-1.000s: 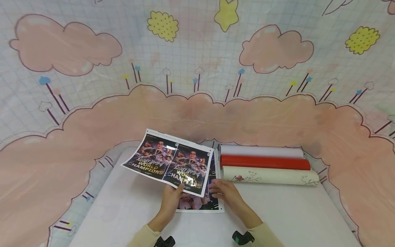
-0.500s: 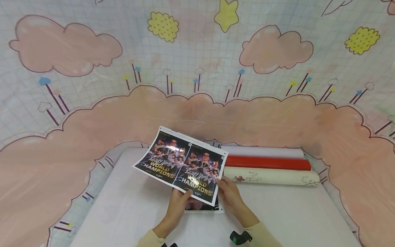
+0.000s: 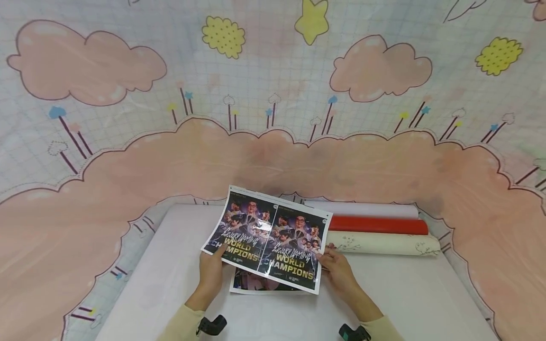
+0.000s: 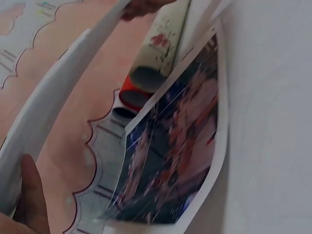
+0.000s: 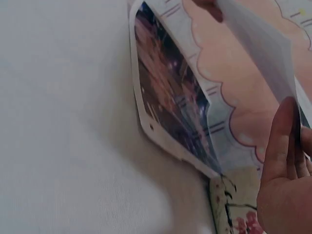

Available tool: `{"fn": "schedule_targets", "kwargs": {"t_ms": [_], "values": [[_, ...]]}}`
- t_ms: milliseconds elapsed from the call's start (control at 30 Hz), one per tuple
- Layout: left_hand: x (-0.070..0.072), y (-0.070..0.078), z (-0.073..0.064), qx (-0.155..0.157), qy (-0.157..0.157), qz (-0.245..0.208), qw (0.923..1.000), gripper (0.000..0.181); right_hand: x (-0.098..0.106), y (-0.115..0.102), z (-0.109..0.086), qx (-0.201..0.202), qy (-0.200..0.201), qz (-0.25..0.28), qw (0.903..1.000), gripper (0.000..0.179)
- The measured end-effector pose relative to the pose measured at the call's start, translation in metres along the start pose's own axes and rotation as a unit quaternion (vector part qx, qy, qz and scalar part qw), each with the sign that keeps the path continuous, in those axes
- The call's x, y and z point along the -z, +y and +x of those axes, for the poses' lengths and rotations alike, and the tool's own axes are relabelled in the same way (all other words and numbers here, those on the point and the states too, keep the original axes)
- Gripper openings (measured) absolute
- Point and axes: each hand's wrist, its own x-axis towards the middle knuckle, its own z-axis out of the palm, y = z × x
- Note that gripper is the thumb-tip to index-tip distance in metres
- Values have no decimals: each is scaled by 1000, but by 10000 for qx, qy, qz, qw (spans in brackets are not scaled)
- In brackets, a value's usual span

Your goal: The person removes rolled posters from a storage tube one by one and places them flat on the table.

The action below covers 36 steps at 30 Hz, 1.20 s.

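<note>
A glossy poster sheet (image 3: pixel 266 237) printed with two matching "World Champions" panels is held up, tilted, above the table. My left hand (image 3: pixel 211 275) pinches its lower left edge, thumb on the printed front. On the right edge, my right hand (image 3: pixel 339 274) grips the sheet with fingers behind it. Both wrist views show the sheet's plain white back (image 4: pixel 56 90). Beneath it lies a second printed poster (image 3: pixel 258 282), mostly covered in the head view; the left wrist view shows more of this lower poster (image 4: pixel 178 141), white-bordered with a dark picture.
Three rolls lie side by side at the back right: a white roll (image 3: pixel 375 210), a red roll (image 3: pixel 379 225) and a cream roll with flower print (image 3: pixel 388 242). The white table (image 3: pixel 141 284) meets a pink cloud-patterned cloth (image 3: pixel 128 180) behind it.
The held poster has moved right. My left hand has shifted from its bottom edge to its left side, and my right hand has taken hold of its right edge.
</note>
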Motion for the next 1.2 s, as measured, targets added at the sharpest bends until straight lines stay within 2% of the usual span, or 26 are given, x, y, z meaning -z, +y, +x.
{"fn": "schedule_targets", "kwargs": {"t_ms": [100, 167, 333, 433, 567, 733, 900, 967, 1067, 1200], "values": [[8, 3, 4, 11, 36, 271, 9996, 41, 12, -3, -4, -89, -43, -211, 9997, 44], [10, 4, 4, 27, -84, 564, 9984, 41, 21, -5, -6, -139, -48, -437, 9989, 43], [4, 3, 0, 62, -519, 1207, 9913, 42, 47, -10, -12, -116, 93, -1183, 9929, 45], [-3, 0, -4, 37, -739, 1388, 9876, 43, 64, -13, -15, -149, 179, -1550, 9876, 46], [-14, -5, -12, -43, -1151, 1539, 9814, 48, 87, -16, -22, -233, 298, -2071, 9776, 47], [-32, -7, -24, -174, -1865, 1545, 9701, 56, 114, -24, -34, -328, 371, -2694, 9617, 49], [-50, -6, -38, -141, -2407, 1559, 9579, 66, 136, -34, -44, -490, 188, -3219, 9453, 53], [-58, -12, -40, -166, -2554, 1655, 9524, 70, 145, -38, -47, -555, 62, -3359, 9402, 53], [-71, -27, -43, -236, -2777, 1557, 9477, 75, 162, -41, -50, -643, -36, -3532, 9333, 51], [-88, -43, -51, -105, -3121, 1333, 9406, 80, 184, -39, -52, -787, 22, -3768, 9229, 55]]}}
